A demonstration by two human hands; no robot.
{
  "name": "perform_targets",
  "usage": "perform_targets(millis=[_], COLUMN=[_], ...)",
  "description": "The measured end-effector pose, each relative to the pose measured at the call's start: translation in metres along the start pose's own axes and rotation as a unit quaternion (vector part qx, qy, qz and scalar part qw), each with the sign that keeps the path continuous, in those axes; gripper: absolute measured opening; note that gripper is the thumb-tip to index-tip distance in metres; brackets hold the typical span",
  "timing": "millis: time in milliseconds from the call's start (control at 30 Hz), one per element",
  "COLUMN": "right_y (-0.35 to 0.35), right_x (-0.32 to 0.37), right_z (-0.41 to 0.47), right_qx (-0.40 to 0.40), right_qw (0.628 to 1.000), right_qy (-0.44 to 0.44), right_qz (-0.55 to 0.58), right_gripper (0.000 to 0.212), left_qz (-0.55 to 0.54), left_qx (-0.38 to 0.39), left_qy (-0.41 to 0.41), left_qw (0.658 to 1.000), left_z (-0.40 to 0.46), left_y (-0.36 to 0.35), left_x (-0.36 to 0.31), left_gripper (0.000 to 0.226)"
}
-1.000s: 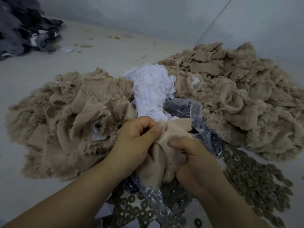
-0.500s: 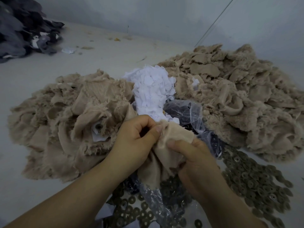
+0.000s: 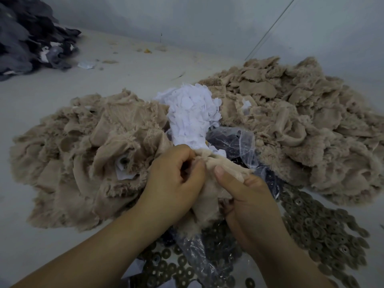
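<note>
Centrally, the left hand (image 3: 172, 183) and right hand (image 3: 247, 196) each have their grip pinched on the beige fabric piece (image 3: 207, 204).

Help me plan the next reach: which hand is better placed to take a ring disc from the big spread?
Right, probably: the right hand lies beside the ring discs; the left hand sits beyond the fabric piece both pinch.
</note>
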State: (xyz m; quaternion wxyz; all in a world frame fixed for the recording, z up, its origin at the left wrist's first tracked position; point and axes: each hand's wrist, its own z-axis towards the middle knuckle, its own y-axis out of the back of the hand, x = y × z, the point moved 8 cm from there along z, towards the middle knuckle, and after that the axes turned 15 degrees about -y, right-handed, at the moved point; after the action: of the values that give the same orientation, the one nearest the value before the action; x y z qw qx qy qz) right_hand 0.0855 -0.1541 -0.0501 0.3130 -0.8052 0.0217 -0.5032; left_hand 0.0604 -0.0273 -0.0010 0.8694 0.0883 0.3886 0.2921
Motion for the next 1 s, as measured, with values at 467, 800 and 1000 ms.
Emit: perform_targets(millis=[467,800,1000], right_y=[0.004,-0.002,0.003], right_x=[-0.012,-0.016,-0.015], right_z=[0.004,0.004,0.003], right_qx=[-0.006,0.015,-0.003], right_qw=[0.996,0.994,0.994], right_qy=[-0.068,-0.081,-0.087], right_qz=[0.053,0.070,0.063], right_gripper=[0.036,0.029,0.054], left_qz=[-0.157,-0.186,-0.169], left_qx=[0.012,-0.038,-0.023], left_qy=[0.064,0.111,0.070], left_qw=[0.985,0.976,0.983], left_z=[-0.002,-0.007,-0.006], left_y=[-0.010,-0.006,-0.011], left_x=[0.008,0.018,0.012], left_gripper=[0.024,0.032,0.037])
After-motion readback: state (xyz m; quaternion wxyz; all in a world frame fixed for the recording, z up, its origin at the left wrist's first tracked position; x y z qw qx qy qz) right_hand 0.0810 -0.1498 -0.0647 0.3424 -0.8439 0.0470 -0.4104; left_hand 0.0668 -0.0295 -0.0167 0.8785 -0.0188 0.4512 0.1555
